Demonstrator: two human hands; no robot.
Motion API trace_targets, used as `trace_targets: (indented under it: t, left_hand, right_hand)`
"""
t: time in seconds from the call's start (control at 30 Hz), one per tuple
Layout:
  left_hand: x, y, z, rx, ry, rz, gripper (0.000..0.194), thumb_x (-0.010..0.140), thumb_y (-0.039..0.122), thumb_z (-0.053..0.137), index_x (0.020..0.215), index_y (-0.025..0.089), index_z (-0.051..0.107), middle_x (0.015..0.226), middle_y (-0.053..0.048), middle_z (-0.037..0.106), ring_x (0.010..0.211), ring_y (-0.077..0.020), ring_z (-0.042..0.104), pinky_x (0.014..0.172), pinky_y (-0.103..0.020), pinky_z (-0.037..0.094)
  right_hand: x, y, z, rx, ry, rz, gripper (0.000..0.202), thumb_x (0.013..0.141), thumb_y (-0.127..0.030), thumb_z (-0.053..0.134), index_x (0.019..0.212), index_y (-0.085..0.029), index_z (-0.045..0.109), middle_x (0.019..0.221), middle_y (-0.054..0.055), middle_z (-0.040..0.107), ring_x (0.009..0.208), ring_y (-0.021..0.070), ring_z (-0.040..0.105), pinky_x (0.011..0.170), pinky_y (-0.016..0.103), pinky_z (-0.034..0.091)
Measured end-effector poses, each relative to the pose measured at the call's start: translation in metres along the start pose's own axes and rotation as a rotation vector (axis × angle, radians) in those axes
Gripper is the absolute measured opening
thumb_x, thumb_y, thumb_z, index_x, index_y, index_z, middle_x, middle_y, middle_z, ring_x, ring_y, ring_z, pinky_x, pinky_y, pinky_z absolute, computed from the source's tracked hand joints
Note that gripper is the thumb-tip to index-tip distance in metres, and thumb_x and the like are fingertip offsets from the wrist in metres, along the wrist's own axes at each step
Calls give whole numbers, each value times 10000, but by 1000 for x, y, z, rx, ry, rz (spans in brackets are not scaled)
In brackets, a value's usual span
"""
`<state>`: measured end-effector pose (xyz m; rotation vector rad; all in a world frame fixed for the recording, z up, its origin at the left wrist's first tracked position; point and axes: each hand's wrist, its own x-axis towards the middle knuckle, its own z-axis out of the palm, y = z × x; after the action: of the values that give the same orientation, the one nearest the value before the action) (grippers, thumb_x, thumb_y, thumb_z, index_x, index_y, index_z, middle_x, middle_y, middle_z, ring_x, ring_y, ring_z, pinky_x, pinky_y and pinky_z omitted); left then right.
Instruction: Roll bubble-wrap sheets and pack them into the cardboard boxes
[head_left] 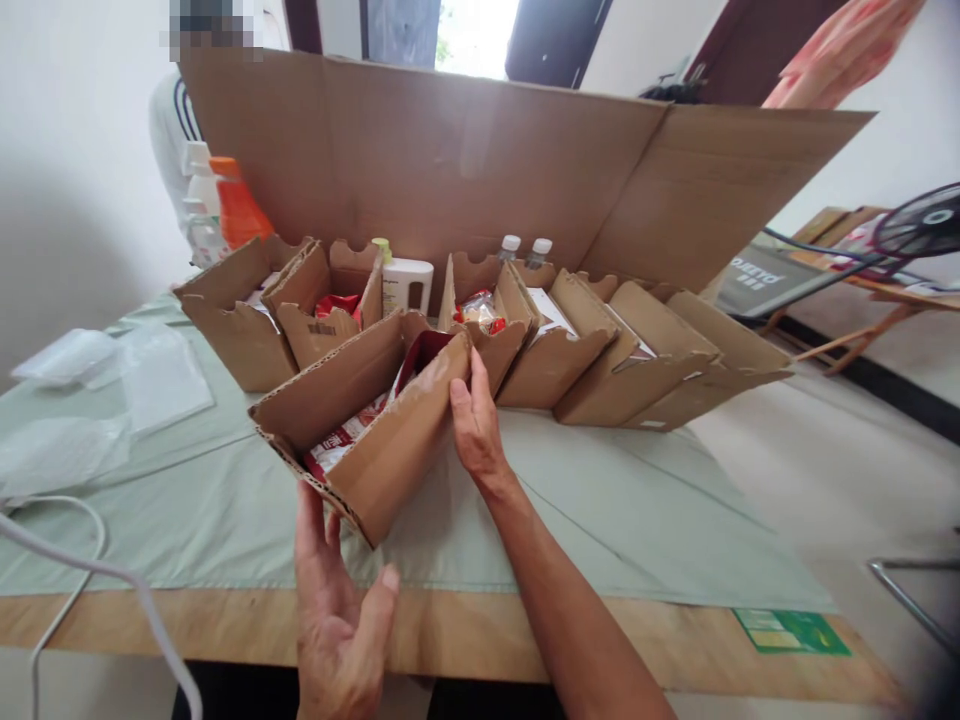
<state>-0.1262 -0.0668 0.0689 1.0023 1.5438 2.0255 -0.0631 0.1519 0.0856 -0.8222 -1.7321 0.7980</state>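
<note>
A narrow open-topped cardboard box (401, 450) sits at an angle over the near part of the table, with red-and-white packets (346, 440) inside. My right hand (478, 425) lies against its far right end, thumb on the side wall and fingers round the corner. My left hand (341, 600) supports the near lower end, palm up; its fingertips go under the cardboard and its thumb stands apart. Behind it stand similar boxes: one with a red packet (337, 306), another with shiny red-and-gold packets (481, 312).
A tall cardboard panel (480, 170) rises behind the boxes. Orange (238, 205) and white (407, 283) bottles stand near it. Clear plastic packaging (161, 375) and a white cable (112, 565) lie left. A green card (791, 631) is at the front edge; a person's sleeve (169, 130) shows behind.
</note>
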Motion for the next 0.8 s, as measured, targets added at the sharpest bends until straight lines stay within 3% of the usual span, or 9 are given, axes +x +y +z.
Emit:
trace_targets:
  t: [0.23, 0.5, 0.6, 0.7, 0.8]
  left_hand:
    - [2, 0, 4, 53, -33, 24, 812, 955, 273, 621, 1635, 393, 194, 1756, 7, 108, 1618, -314, 78, 1298, -565, 198]
    - [-2, -4, 6, 51, -13, 44, 815, 927, 267, 657, 1622, 393, 251, 1753, -10, 132, 1617, -340, 46, 1275, -620, 221]
    - [-3, -3, 8, 62, -31, 37, 801, 936, 259, 649, 1619, 399, 256, 1757, -3, 111, 1618, -333, 54, 1275, -604, 243]
    - [-6, -5, 11, 77, -65, 44, 820, 944, 236, 635, 1626, 412, 216, 1761, 12, 70, 1619, -320, 56, 1277, -579, 260]
    - [-10, -8, 18, 81, -73, 54, 819, 953, 213, 612, 1630, 412, 196, 1761, 19, 52, 1621, -299, 48, 1284, -555, 252]
  right_hand:
    - [8, -8, 18, -135, 58, -67, 574, 1049, -495, 366, 1520, -188, 480, 1593, 138, 478, 1493, 262, 413, 1270, 522, 271]
    - [5, -13, 31, -124, 40, -154, 545, 1061, -496, 347, 1474, -197, 541, 1574, 135, 498, 1476, 241, 436, 1261, 481, 307]
    - [2, -2, 27, -84, 75, -172, 531, 1061, -476, 341, 1429, -175, 577, 1509, 138, 565, 1432, 228, 485, 1240, 446, 347]
    - [-8, 22, 24, -85, 97, -67, 472, 1042, -425, 354, 1337, -190, 638, 1425, 120, 636, 1366, 228, 546, 1191, 434, 403]
    - [-16, 46, 25, -112, 89, 51, 411, 1008, -373, 386, 1176, -184, 710, 1216, 140, 737, 1171, 258, 662, 1057, 441, 502]
